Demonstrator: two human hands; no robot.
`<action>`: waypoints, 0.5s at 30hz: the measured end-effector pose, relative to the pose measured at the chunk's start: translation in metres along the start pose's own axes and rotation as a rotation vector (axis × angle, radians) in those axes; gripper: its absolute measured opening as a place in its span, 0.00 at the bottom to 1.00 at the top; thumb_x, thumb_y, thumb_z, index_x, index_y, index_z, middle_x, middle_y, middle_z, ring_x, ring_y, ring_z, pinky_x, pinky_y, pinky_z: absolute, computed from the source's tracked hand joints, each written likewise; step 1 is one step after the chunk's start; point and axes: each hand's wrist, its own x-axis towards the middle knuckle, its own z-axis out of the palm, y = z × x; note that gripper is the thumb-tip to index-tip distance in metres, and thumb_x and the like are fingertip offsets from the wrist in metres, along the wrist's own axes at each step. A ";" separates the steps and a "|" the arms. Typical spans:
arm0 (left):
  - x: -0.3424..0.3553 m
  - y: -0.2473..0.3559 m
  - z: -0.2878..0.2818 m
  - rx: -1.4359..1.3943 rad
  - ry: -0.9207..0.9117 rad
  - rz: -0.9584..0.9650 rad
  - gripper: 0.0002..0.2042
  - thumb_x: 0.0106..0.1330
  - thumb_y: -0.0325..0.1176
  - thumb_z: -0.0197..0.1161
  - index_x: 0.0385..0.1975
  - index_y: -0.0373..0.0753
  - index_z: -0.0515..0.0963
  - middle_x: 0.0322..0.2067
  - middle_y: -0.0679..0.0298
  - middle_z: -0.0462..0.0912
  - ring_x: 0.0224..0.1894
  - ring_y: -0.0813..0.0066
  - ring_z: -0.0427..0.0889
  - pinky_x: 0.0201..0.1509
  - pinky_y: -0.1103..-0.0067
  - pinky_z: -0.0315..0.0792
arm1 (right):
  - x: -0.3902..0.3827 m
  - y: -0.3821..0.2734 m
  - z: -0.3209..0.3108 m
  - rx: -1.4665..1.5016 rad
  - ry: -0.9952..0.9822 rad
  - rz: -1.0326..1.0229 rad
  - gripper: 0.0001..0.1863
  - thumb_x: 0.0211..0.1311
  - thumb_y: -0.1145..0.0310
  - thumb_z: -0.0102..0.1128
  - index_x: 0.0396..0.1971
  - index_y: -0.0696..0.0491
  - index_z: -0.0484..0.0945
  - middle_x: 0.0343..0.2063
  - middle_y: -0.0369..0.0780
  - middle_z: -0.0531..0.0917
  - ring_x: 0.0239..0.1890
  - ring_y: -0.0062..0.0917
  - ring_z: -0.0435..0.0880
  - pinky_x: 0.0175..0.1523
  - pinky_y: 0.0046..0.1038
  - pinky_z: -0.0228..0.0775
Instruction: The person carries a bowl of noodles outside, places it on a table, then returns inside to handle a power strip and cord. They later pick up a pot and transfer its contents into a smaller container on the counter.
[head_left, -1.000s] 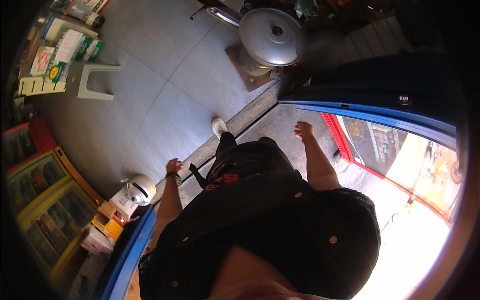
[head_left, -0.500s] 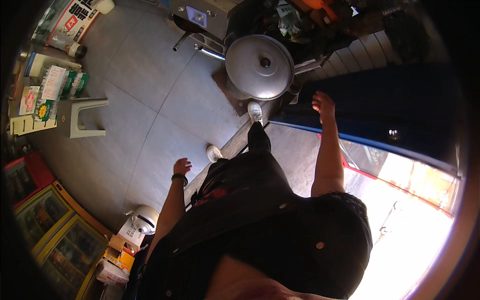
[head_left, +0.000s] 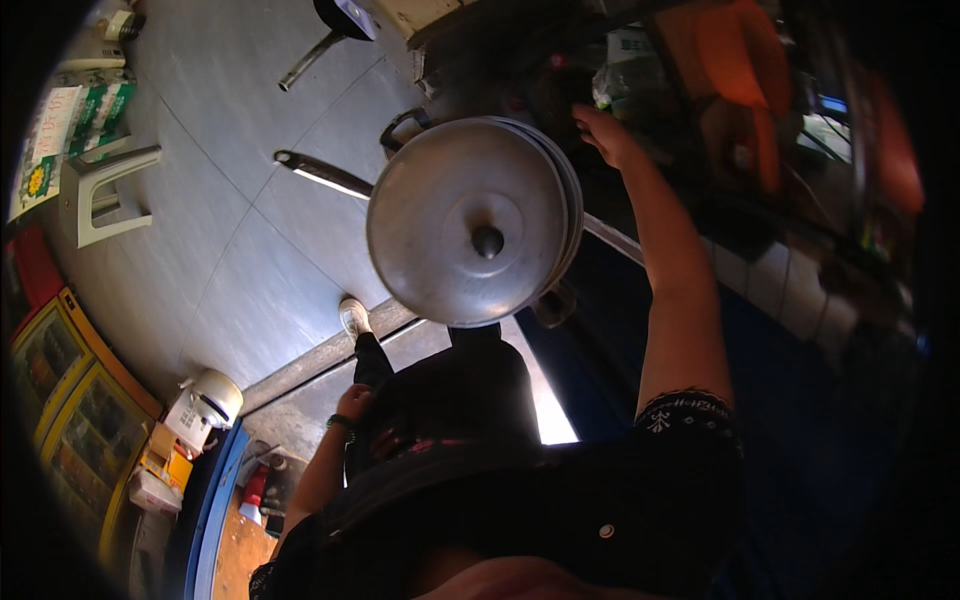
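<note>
My right hand (head_left: 602, 136) reaches forward past the big pot's right side. Its fingers are stretched out and hold nothing, near a clear plastic bag (head_left: 612, 82) with green print on a dark, cluttered surface. In front of my body stands a large round metal pot, its domed lid (head_left: 450, 210) on, with a dark knob (head_left: 487, 241). A dark handle (head_left: 320, 172) sticks out left of the pot. My left hand (head_left: 355, 401), a green bead bracelet at its wrist, hangs beside my left thigh; its fingers are too blurred to read.
A white plastic stool (head_left: 110, 190) stands at the left, near stacked green packs (head_left: 100, 110). A kettle (head_left: 213, 398) sits by small boxes (head_left: 165, 460) and a yellow-framed glass cabinet (head_left: 85, 440). A raised sill (head_left: 315, 357) crosses the floor. Orange objects (head_left: 740, 60) lie at the far right.
I have stepped forward, so the lidded pot is closer and larger in view. My right hand has moved forward with its fingers straightened. My left hand has swung back to my thigh.
</note>
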 end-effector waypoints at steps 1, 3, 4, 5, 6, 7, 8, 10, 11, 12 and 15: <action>0.001 0.016 0.024 -0.007 -0.017 0.062 0.14 0.61 0.36 0.59 0.44 0.37 0.77 0.33 0.60 0.83 0.37 0.67 0.82 0.43 0.73 0.76 | 0.026 0.007 0.003 0.018 -0.038 -0.007 0.30 0.64 0.52 0.54 0.62 0.51 0.67 0.59 0.34 0.71 0.59 0.25 0.67 0.64 0.33 0.57; -0.001 0.043 0.060 0.019 -0.050 0.088 0.14 0.62 0.38 0.61 0.44 0.37 0.77 0.35 0.60 0.83 0.39 0.67 0.82 0.46 0.73 0.75 | 0.070 0.020 0.010 0.010 -0.112 0.014 0.33 0.64 0.51 0.53 0.64 0.53 0.63 0.63 0.39 0.66 0.62 0.32 0.65 0.65 0.34 0.57; 0.000 0.054 0.073 0.039 -0.061 0.114 0.15 0.63 0.39 0.61 0.44 0.37 0.77 0.36 0.59 0.83 0.40 0.68 0.82 0.46 0.74 0.75 | 0.090 0.023 0.015 0.020 -0.128 0.026 0.34 0.63 0.51 0.53 0.65 0.54 0.62 0.65 0.42 0.64 0.64 0.36 0.64 0.65 0.34 0.57; -0.002 0.060 0.082 0.070 -0.076 0.073 0.15 0.63 0.39 0.61 0.45 0.38 0.77 0.36 0.59 0.83 0.39 0.69 0.82 0.47 0.74 0.74 | 0.106 0.030 0.019 0.010 -0.158 -0.001 0.30 0.62 0.54 0.53 0.62 0.53 0.66 0.63 0.45 0.67 0.61 0.38 0.68 0.63 0.34 0.61; 0.000 0.064 0.085 0.042 -0.066 0.062 0.15 0.63 0.39 0.61 0.44 0.38 0.77 0.36 0.59 0.83 0.40 0.69 0.82 0.47 0.74 0.74 | 0.123 0.037 0.031 -0.064 -0.069 -0.031 0.29 0.62 0.55 0.52 0.61 0.53 0.67 0.61 0.45 0.68 0.60 0.39 0.69 0.61 0.36 0.61; -0.001 0.065 0.087 0.015 -0.060 0.053 0.15 0.63 0.39 0.62 0.44 0.38 0.77 0.36 0.59 0.83 0.40 0.69 0.82 0.47 0.74 0.74 | 0.139 0.046 0.044 -0.119 0.013 -0.080 0.28 0.62 0.57 0.51 0.60 0.54 0.67 0.60 0.46 0.69 0.59 0.39 0.70 0.60 0.37 0.62; 0.000 0.063 0.087 -0.003 -0.074 0.001 0.15 0.63 0.39 0.62 0.43 0.37 0.77 0.36 0.59 0.83 0.40 0.70 0.82 0.47 0.75 0.74 | 0.155 0.056 0.053 -0.176 0.098 -0.128 0.27 0.63 0.59 0.50 0.59 0.54 0.67 0.58 0.47 0.71 0.58 0.40 0.71 0.58 0.39 0.63; 0.002 0.055 0.082 -0.081 -0.078 -0.084 0.13 0.63 0.40 0.60 0.40 0.37 0.79 0.37 0.60 0.83 0.41 0.71 0.81 0.46 0.74 0.74 | 0.188 0.078 0.056 -0.279 0.166 -0.134 0.26 0.63 0.61 0.49 0.59 0.55 0.67 0.57 0.48 0.72 0.57 0.41 0.72 0.57 0.40 0.64; 0.004 0.051 0.080 -0.098 -0.117 -0.162 0.13 0.64 0.40 0.60 0.39 0.36 0.79 0.37 0.60 0.83 0.41 0.71 0.81 0.45 0.74 0.74 | 0.206 0.090 0.055 -0.325 0.145 -0.093 0.26 0.63 0.61 0.48 0.60 0.55 0.67 0.57 0.48 0.72 0.56 0.41 0.72 0.58 0.39 0.64; 0.002 0.047 0.078 -0.083 -0.125 -0.179 0.14 0.64 0.41 0.59 0.40 0.36 0.78 0.37 0.60 0.82 0.41 0.71 0.80 0.45 0.74 0.74 | 0.223 0.104 0.054 -0.368 0.121 -0.070 0.26 0.63 0.62 0.47 0.60 0.55 0.66 0.57 0.48 0.72 0.56 0.42 0.73 0.58 0.38 0.64; -0.001 0.043 0.080 -0.163 -0.128 -0.166 0.16 0.66 0.38 0.58 0.47 0.34 0.74 0.37 0.60 0.80 0.39 0.73 0.78 0.43 0.76 0.74 | 0.262 0.150 0.061 -0.536 0.322 -0.110 0.23 0.62 0.66 0.48 0.57 0.54 0.70 0.57 0.50 0.72 0.57 0.44 0.73 0.60 0.40 0.67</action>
